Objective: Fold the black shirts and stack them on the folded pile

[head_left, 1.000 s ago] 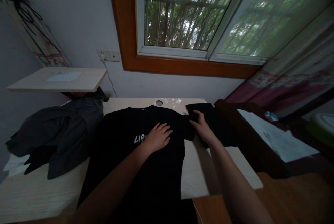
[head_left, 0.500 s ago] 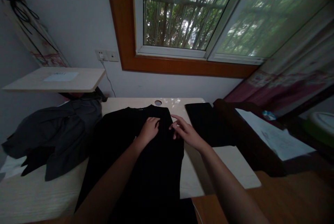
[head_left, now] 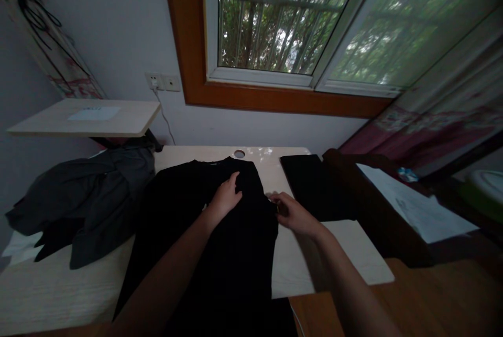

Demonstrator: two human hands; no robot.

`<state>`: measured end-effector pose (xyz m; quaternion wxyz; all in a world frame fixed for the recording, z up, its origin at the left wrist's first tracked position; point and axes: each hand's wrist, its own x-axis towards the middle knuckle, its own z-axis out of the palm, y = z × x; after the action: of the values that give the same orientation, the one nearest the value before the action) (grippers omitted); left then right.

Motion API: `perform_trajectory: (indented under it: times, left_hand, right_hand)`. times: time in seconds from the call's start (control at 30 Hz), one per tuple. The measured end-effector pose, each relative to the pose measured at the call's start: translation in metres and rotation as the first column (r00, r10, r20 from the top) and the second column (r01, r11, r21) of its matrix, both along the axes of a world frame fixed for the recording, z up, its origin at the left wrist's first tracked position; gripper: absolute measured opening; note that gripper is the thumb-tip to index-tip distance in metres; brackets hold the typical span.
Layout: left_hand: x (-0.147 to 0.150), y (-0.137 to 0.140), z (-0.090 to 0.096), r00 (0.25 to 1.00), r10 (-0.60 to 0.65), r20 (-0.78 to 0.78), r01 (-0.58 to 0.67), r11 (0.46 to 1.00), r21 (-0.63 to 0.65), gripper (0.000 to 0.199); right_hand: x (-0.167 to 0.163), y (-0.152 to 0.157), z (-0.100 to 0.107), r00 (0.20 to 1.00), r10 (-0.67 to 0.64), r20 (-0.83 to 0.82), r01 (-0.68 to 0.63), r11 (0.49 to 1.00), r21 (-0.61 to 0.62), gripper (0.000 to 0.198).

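Observation:
A black T-shirt (head_left: 223, 248) lies spread on the table, its neckline toward the window and its lower part hanging toward me. On its upper right part rests my left hand (head_left: 226, 198), open, with the index finger stretched forward and the thumb apart. At the shirt's right edge, by the sleeve, my right hand (head_left: 296, 215) has its fingers and thumb curled round the dark cloth. The fingertips there are partly lost against the black fabric.
The pale wooden table (head_left: 293, 269) has a cable hole at the back. Folded black cloth (head_left: 314, 182) lies on the right. Crumpled grey clothing (head_left: 106, 190) is heaped on the left below a raised shelf (head_left: 133, 122). Farther right, papers (head_left: 408, 203) lie on a dark surface.
My right hand has moved down and right along the shirt's edge, its fingers curling in. My left hand has shifted only slightly, its index finger now more stretched.

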<state>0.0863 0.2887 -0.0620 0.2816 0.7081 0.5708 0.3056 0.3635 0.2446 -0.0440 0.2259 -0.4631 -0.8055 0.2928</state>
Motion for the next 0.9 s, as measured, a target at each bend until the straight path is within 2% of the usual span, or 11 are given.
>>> perform_trajectory:
  times: [0.17, 0.33, 0.43, 0.53, 0.77, 0.9]
  left_hand:
    - [-0.009, 0.007, -0.004, 0.978, 0.101, 0.183, -0.077, 0.987, -0.138, 0.058]
    - [-0.028, 0.006, 0.0, 0.98, 0.096, 0.176, -0.078, 0.991, -0.108, 0.051]
    - [-0.031, -0.003, 0.0, 0.995, 0.006, 0.1, -0.007, 1.0, 0.014, 0.046]
    - [-0.029, -0.012, -0.003, 0.997, -0.069, -0.016, 0.071, 0.989, 0.128, 0.04]
    - [-0.029, -0.013, -0.009, 0.99, -0.081, -0.113, 0.103, 0.972, 0.211, 0.037]
    - [-0.033, -0.011, -0.009, 0.993, -0.076, -0.095, 0.093, 0.978, 0.187, 0.033]
  right_hand:
    - [-0.009, -0.005, -0.012, 0.99, -0.143, 0.012, 0.141, 0.986, 0.083, 0.028]
    - [-0.018, -0.014, -0.01, 0.983, -0.156, 0.095, 0.137, 0.973, 0.188, 0.013]
    - [-0.019, -0.019, -0.005, 0.977, -0.147, 0.155, 0.111, 0.968, 0.225, 0.018]
    - [-0.018, -0.022, -0.004, 0.967, -0.128, 0.22, 0.068, 0.963, 0.262, 0.031]
    - [-0.021, -0.026, 0.002, 0.926, -0.098, 0.364, -0.045, 0.93, 0.365, 0.049]
    - [-0.028, -0.027, 0.005, 0.932, -0.018, 0.362, -0.133, 0.912, 0.387, 0.043]
